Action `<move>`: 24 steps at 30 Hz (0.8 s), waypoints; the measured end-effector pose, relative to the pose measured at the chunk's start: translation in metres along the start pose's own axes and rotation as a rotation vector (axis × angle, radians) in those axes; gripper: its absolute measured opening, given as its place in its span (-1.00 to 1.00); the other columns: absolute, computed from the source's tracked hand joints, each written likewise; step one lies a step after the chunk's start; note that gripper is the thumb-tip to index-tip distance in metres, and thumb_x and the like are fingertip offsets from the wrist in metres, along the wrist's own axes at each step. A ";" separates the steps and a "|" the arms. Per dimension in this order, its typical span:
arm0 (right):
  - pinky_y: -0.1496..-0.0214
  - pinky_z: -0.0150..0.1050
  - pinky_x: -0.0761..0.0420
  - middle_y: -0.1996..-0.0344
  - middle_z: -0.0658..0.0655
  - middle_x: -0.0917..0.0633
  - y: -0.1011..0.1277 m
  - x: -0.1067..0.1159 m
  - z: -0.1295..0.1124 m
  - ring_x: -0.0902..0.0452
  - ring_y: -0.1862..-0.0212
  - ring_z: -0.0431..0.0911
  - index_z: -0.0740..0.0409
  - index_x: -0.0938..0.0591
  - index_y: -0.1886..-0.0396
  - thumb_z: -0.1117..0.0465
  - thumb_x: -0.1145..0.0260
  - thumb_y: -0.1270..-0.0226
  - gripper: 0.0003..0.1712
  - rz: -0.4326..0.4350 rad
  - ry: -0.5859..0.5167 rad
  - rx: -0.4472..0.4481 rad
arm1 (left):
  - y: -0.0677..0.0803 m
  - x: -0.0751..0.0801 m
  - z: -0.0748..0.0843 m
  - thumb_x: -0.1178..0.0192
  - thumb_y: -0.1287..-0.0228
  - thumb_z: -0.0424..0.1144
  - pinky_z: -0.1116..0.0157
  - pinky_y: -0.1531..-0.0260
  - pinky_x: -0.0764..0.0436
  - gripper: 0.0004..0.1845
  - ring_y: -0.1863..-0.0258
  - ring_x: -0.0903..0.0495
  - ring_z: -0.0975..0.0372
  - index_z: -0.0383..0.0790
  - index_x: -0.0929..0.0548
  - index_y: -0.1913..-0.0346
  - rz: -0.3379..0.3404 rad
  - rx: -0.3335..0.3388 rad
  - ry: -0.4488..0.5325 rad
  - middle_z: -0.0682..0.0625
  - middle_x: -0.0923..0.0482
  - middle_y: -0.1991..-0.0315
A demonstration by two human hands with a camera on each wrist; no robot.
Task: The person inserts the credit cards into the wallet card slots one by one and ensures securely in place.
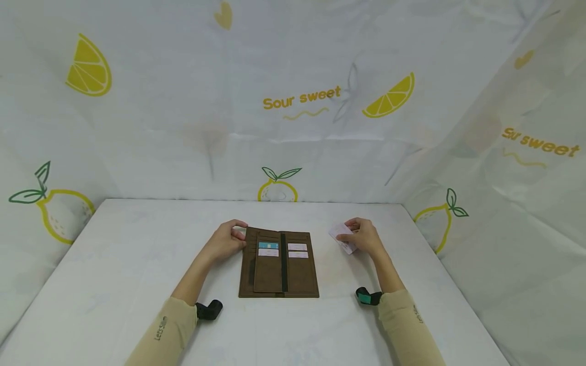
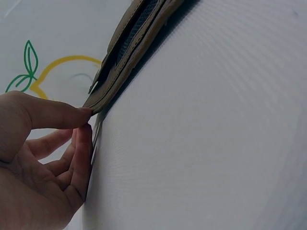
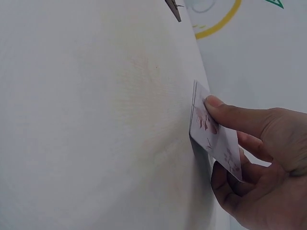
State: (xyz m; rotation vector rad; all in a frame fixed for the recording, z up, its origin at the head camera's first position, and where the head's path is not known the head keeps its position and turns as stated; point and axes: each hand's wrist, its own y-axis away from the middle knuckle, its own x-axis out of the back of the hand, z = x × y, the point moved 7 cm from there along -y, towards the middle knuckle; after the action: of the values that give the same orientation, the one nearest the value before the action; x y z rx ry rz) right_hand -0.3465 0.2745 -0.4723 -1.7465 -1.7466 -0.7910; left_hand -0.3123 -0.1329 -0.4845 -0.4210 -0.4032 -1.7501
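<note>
A brown wallet (image 1: 299, 277) lies spread open on the table, with cards in slots on both halves. On its left half a blue card (image 1: 268, 245) sits above a pale one; two pale cards (image 1: 297, 247) show on the right half. My left hand (image 1: 227, 239) pinches the wallet's far left corner between thumb and fingers, as the left wrist view also shows. Off to the wallet's right, my right hand (image 1: 364, 237) holds white cards (image 3: 213, 132) with a reddish flower print, thumb on the face and fingers behind. Two edges show along the side of these cards.
The white table (image 1: 114, 284) runs back to a hanging white cloth (image 1: 174, 101) printed with lemons and lettering. More of this cloth hangs along the right side. Black wrist cameras (image 1: 209, 310) are strapped at both sleeve cuffs.
</note>
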 end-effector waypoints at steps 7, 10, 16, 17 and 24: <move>-0.02 -0.14 -0.66 -0.12 0.44 -0.72 0.002 0.004 0.002 -0.68 -0.12 0.22 0.41 -0.67 -0.18 0.14 -0.54 -0.41 -0.48 0.009 -0.008 -0.013 | -0.002 0.001 -0.003 -0.32 -0.28 -0.51 0.31 0.18 -0.56 -0.46 0.23 -0.65 0.12 -0.42 -0.58 -0.35 0.003 0.008 -0.005 -0.20 -0.71 0.18; 0.02 -0.19 -0.66 -0.14 0.45 -0.72 0.003 0.007 0.005 -0.70 -0.15 0.26 0.41 -0.66 -0.19 0.15 -0.47 -0.49 -0.53 0.030 -0.021 -0.010 | -0.002 0.001 -0.004 -0.32 -0.29 -0.51 0.31 0.17 -0.56 -0.46 0.22 -0.65 0.12 -0.42 -0.58 -0.35 0.001 0.011 -0.002 -0.20 -0.71 0.17; -0.06 -0.14 -0.63 -0.08 0.47 -0.75 0.003 0.016 0.006 -0.69 -0.16 0.29 0.44 -0.66 -0.18 0.21 -0.32 -0.57 -0.61 0.086 -0.027 0.034 | -0.001 0.001 -0.002 -0.33 -0.29 -0.50 0.30 0.16 -0.56 -0.46 0.23 -0.65 0.13 -0.42 -0.58 -0.34 0.001 0.009 -0.008 -0.18 -0.70 0.19; -0.08 -0.13 -0.62 -0.07 0.47 -0.76 0.003 0.016 0.006 -0.68 -0.17 0.29 0.44 -0.66 -0.18 0.22 -0.31 -0.58 -0.62 0.089 -0.026 0.037 | -0.001 0.001 -0.002 -0.33 -0.29 -0.50 0.30 0.16 -0.56 -0.47 0.23 -0.64 0.13 -0.41 -0.59 -0.34 0.002 0.009 -0.010 -0.17 -0.70 0.19; 0.11 -0.33 -0.57 -0.08 0.48 -0.77 0.003 0.014 0.002 -0.70 -0.06 0.18 0.41 -0.64 -0.23 0.27 -0.28 -0.56 -0.63 0.069 -0.081 0.040 | -0.001 0.001 -0.001 -0.33 -0.29 -0.51 0.30 0.17 -0.56 -0.47 0.23 -0.63 0.13 -0.43 -0.58 -0.34 0.000 0.010 0.001 -0.17 -0.69 0.20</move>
State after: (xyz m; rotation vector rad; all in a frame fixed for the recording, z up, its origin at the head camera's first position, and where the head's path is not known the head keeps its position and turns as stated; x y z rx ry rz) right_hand -0.3436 0.2860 -0.4634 -1.8251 -1.7320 -0.6604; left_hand -0.3134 -0.1338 -0.4853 -0.4133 -0.4116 -1.7475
